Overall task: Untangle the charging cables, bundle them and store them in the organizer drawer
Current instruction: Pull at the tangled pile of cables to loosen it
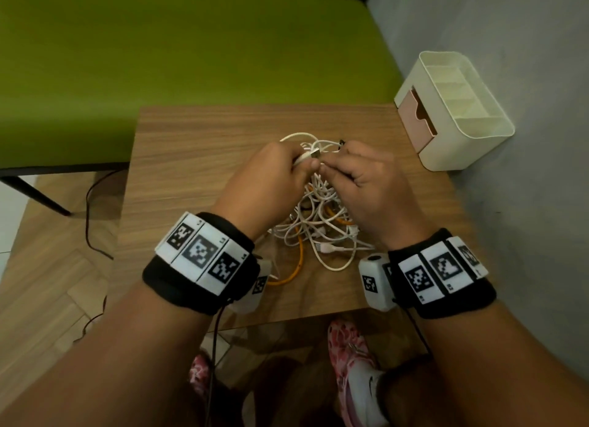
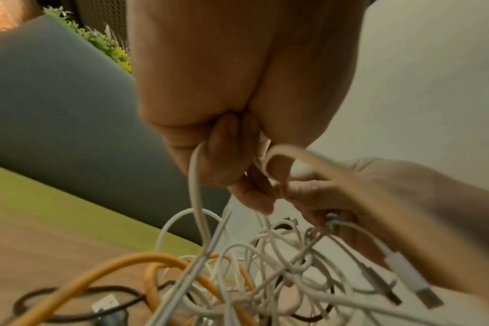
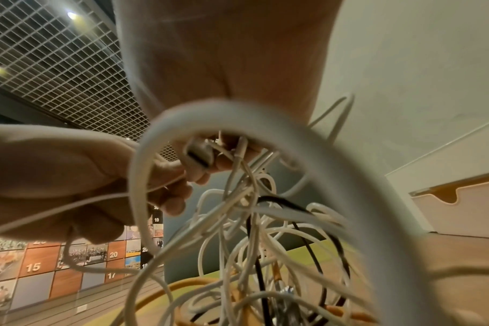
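A tangle of cables [image 1: 318,222], mostly white with an orange cable [image 1: 299,251] and a black one [image 2: 70,293], lies in the middle of the wooden table [image 1: 191,171]. Both hands are raised over its far part. My left hand [image 1: 310,165] pinches a white cable just behind its USB plug [image 1: 314,155]. Close beside it, my right hand [image 1: 328,170] pinches white strands of the same tangle. In the right wrist view the plug [image 3: 198,154] sits between the fingertips of both hands. Loose USB ends [image 2: 427,295] hang from the heap. The cream organizer [image 1: 462,107] stands at the table's far right corner.
The organizer's pink drawer [image 1: 417,120] faces the table and looks slightly pulled out. A green bench [image 1: 191,50] runs behind the table and a grey wall [image 1: 526,203] on the right. A thin black wire [image 1: 92,222] trails over the floor at the left.
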